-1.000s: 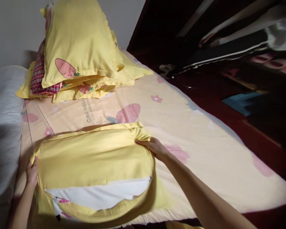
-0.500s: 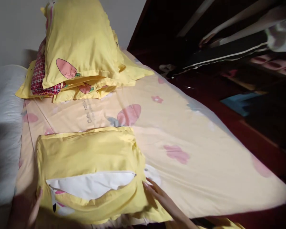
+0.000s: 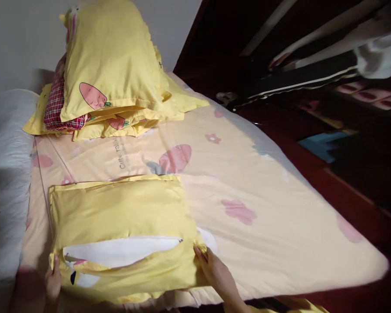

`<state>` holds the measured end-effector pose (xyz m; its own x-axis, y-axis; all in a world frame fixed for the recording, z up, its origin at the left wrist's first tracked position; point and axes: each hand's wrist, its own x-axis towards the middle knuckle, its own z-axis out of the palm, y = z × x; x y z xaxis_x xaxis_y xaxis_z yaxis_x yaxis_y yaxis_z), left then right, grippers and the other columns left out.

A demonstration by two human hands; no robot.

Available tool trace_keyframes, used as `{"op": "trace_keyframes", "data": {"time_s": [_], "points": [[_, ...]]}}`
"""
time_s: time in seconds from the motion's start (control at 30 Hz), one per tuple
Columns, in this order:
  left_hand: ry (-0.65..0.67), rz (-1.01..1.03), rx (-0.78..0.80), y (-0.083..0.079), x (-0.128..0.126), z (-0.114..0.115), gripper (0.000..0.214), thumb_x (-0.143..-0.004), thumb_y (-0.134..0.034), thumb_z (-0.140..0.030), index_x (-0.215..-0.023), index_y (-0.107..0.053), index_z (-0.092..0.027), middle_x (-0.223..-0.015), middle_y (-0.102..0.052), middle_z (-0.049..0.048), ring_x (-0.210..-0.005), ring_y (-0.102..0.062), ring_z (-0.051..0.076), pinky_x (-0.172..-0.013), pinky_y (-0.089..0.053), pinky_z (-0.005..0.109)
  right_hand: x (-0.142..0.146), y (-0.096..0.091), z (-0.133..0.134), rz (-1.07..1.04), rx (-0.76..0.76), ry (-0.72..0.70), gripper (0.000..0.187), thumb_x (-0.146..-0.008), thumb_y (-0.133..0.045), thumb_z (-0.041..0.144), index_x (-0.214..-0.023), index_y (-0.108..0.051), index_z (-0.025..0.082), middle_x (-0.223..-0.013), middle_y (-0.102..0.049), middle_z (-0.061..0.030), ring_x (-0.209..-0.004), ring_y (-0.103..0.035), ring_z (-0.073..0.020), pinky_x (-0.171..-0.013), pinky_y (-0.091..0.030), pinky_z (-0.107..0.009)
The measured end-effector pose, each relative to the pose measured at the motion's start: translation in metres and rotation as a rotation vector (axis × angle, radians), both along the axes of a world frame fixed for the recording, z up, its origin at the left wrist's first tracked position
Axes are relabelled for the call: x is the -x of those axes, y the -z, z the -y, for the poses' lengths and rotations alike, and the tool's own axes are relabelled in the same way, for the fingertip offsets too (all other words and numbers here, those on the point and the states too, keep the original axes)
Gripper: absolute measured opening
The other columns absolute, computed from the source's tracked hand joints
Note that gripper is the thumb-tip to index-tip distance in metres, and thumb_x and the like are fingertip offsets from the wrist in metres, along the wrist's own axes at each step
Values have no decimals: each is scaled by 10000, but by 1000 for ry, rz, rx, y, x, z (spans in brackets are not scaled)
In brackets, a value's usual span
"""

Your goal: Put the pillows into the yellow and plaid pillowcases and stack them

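Observation:
A yellow pillowcase lies on the bed in front of me, with a long slit across its lower half. Through the slit shows a white pillow; a dark zipper end sits at the slit's right corner. My left hand pinches the pillowcase's left edge, thumb on top. On the opposite side, my right hand grips the right edge, bunching the cloth between thumb and fingers. A rabbit print shows on the lower left, partly folded under the slit.
Yellow carrot-print pillows and a red plaid pillow are stacked at the back of the peach patterned sheet. White bedding lies along the left. Another person's hand shows at upper right, above the dark red floor.
My right hand has gone from loosely spread fingers to gripping the pillowcase's right edge. My left hand has closed on its left edge. The slit looks narrower and the lower cloth straighter.

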<state>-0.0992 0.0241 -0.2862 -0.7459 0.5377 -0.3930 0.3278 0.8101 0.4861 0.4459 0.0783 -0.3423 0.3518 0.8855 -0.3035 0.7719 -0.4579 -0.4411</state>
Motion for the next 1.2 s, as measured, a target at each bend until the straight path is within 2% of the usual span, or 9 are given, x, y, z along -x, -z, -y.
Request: {"op": "trace_keyframes", "data": {"time_s": [0.1, 0.2, 0.3, 0.43, 0.53, 0.67, 0.8, 0.97, 1.2], "points": [[139, -347, -212, -15, -2, 13, 439, -725, -571, -555, -995, -635, -215, -1121, -654, 213, -1226, -532, 454, -1052, -390, 545, 1, -19, 7, 127, -274, -130, 391, -901, -407, 482, -1059, -651, 220, -1017, -698, -181, -943, -664, -363, -762, -503, -490], [642, -404, -404, -38, -21, 14, 342, -816, -565, -378, -1125, -671, -277, -1182, -683, 139, -1177, -597, 337, -1061, -384, 423, 21, -47, 3, 134, -509, -507, 280, -950, -439, 320, -1138, -639, 262, -1108, -703, -108, -1041, -640, -280, -857, -452, -420], [1125, -326, -358, -52, -46, -3, 421, -853, -585, -281, -1268, -628, -334, -1231, -695, 56, -1137, -628, 251, -1014, -390, 342, 54, -68, -13, 100, -534, -797, 291, -966, -458, 256, -1209, -616, 281, -1146, -704, -61, -1077, -615, -230, -883, -407, -377], [1311, -420, -287, -69, -59, -24, 176, -903, -571, -297, -1037, -675, -251, -953, -706, 31, -918, -633, 205, -888, -430, 350, 76, -88, -32, 88, -492, -835, 185, -961, -475, 226, -981, -660, 224, -952, -697, -70, -908, -602, -216, -812, -395, -358], [1388, -370, -247, -89, -55, -26, 148, -920, -542, -262, -796, -616, -232, -838, -631, 15, -839, -597, 177, -790, -463, 311, 68, -102, -31, 50, -481, -899, 194, -957, -493, 202, -819, -627, 231, -906, -672, -60, -879, -588, -206, -803, -393, -351], [1315, -425, -319, -96, -58, -36, 130, -926, -509, -222, -851, -616, -229, -1173, -619, 84, -1052, -583, 206, -836, -499, 325, 64, -105, -30, 149, -611, -845, 201, -967, -458, 206, -889, -640, 234, -1283, -632, -121, -1183, -546, -266, -900, -375, -402], [1214, -642, -500, -55, -82, -70, 191, -934, -477, -157, -859, -642, -217, -1404, -539, 100, -1240, -527, 247, -978, -467, 399, 87, -65, -51, 188, -631, -743, 279, -994, -387, 238, -876, -640, 219, -1445, -538, -120, -1365, -444, -284, -996, -352, -460], [1160, -699, -652, 3, -100, -88, 221, -944, -434, -111, -935, -634, -204, -1055, -732, 71, -980, -673, 188, -879, -508, 358, 97, -3, -67, 63, -625, -805, 314, -1010, -362, 249, -1049, -669, 197, -1238, -691, -128, -1199, -617, -224, -1021, -427, -435], [1069, -609, -679, -6, -79, -55, 217, -959, -438, -207, -977, -654, -227, -834, -743, 75, -757, -713, 208, -688, -560, 313, 62, -13, -42, -94, -652, -698, 291, -1007, -372, 241, -882, -633, 213, -843, -712, -72, -783, -670, -192, -747, -535, -345]]}}
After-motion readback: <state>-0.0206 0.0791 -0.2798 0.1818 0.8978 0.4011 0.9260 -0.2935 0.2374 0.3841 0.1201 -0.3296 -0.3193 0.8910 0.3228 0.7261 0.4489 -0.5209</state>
